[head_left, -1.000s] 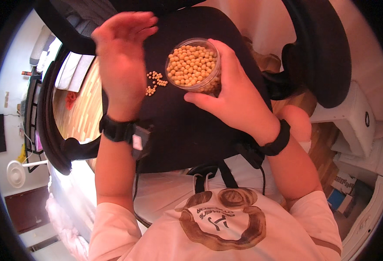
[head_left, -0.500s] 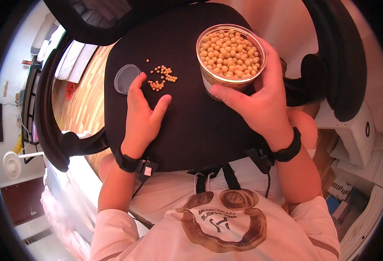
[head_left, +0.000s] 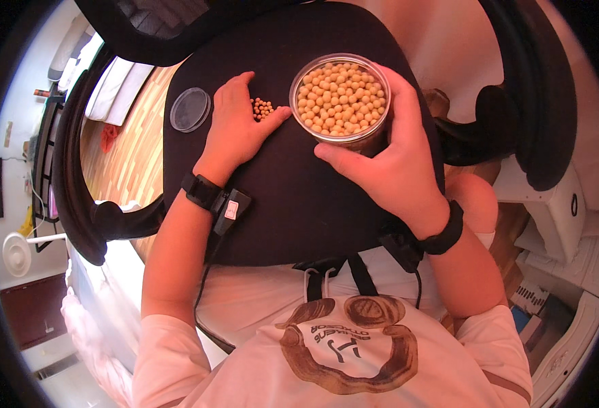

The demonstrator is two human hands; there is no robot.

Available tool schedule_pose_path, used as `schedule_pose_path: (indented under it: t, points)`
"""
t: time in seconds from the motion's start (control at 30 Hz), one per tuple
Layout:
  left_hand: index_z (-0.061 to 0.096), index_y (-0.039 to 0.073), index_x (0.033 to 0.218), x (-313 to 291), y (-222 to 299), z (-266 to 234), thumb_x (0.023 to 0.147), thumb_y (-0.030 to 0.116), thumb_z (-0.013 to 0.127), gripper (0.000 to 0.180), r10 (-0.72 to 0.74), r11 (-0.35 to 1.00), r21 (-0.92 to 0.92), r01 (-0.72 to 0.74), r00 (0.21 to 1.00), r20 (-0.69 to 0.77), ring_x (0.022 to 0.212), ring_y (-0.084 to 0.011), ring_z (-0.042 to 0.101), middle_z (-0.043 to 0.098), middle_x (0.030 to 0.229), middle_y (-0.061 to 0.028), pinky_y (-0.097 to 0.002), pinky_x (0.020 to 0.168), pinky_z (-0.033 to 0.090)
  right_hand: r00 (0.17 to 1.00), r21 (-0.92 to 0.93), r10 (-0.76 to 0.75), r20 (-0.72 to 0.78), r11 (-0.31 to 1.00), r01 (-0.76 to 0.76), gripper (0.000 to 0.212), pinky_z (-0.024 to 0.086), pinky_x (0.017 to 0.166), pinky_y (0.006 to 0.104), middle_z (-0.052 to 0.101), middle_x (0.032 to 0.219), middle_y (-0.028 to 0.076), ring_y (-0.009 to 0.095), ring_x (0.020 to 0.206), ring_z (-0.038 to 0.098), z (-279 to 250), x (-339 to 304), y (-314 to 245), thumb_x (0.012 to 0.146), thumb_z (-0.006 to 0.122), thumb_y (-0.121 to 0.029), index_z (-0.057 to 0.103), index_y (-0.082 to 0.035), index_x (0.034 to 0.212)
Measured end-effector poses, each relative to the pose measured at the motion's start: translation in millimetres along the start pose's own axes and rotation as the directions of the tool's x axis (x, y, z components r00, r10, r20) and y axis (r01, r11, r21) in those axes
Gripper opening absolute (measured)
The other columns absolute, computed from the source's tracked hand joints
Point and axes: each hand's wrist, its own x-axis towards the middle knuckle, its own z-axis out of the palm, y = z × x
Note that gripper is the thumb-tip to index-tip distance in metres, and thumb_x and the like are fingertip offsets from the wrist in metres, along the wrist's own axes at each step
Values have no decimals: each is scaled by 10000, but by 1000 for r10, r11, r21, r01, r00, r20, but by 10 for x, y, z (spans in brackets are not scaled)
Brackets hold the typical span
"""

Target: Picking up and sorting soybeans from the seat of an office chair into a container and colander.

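A clear round jar (head_left: pixel 374 144) filled to near its rim with soybeans (head_left: pixel 343 98) stands over the black chair seat (head_left: pixel 299 204). My right hand (head_left: pixel 401 160) grips the jar from its right side, thumb across the near side and fingers behind. My left hand (head_left: pixel 238 126) hovers over or rests on the seat left of the jar, fingers and thumb spread around a small pile of loose soybeans (head_left: pixel 263 109). Part of that pile is hidden behind the hand. Left of my fingers lies a clear round lid (head_left: pixel 190 109).
Black armrests (head_left: pixel 75 156) curve along both sides of the seat, and a mesh backrest (head_left: pixel 167 17) rises at the far edge. Each wrist wears a black band with a small cabled box (head_left: pixel 233 209). A white stool (head_left: pixel 551 204) stands at the right.
My left hand has moved right and away from me to the loose soybeans. The jar, held in my right hand, has come left and a little nearer, toward the pile.
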Motion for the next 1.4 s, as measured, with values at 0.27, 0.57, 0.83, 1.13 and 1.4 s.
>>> schedule_pose_path:
  t: [0.27, 0.57, 0.83, 1.13, 1.4]
  points:
    - [609, 69, 1070, 75, -53, -3, 954, 286, 632, 247, 312, 947, 70, -314, 949, 49, 991, -349, 533, 567, 1060, -124, -463, 844, 444, 1000, -30, 12, 18, 999, -12, 929, 487, 1041, 393, 582, 1319, 183, 286, 1222, 604, 26, -16, -30, 690, 923, -189, 386, -11, 1428]
    - [576, 43, 853, 61, -68, -44, 998, 290, 566, 287, 310, 951, -34, -309, 947, 87, 799, -383, 617, 598, 786, -158, -491, 696, 479, 1000, -21, -17, 23, 1000, 17, 916, 485, 1044, 394, 552, 1350, 196, 302, 1235, 590, 50, -45, -30, 710, 913, -207, 381, -7, 1429]
    - [626, 48, 752, 24, -87, -10, 982, 316, 578, 357, 277, 960, 20, -280, 956, 98, 702, -394, 639, 641, 719, -171, -482, 637, 494, 999, -72, 3, 52, 997, 1, 964, 446, 1086, 424, 520, 1371, 234, 349, 1287, 545, 9, -56, 32, 726, 905, -258, 335, 1, 1460]
    - [571, 101, 757, -45, -193, -314, 1054, 324, 540, 373, -196, 808, -575, 130, 979, -55, 554, -82, 404, 466, 654, 53, -272, 517, 317, 994, -51, 18, 105, 999, -13, 963, 423, 1106, 440, 490, 1394, 244, 382, 1309, 516, 30, -15, 37, 734, 897, -276, 328, -11, 1463]
    - [479, 86, 750, 352, 824, -934, 1043, 246, 473, 334, 101, 50, -998, -42, 994, -37, 581, -93, 407, 457, 664, -12, -277, 547, 340, 991, -107, 46, 128, 994, -32, 967, 416, 1109, 458, 489, 1384, 245, 404, 1308, 503, -42, 4, 23, 729, 896, -266, 316, -22, 1464]
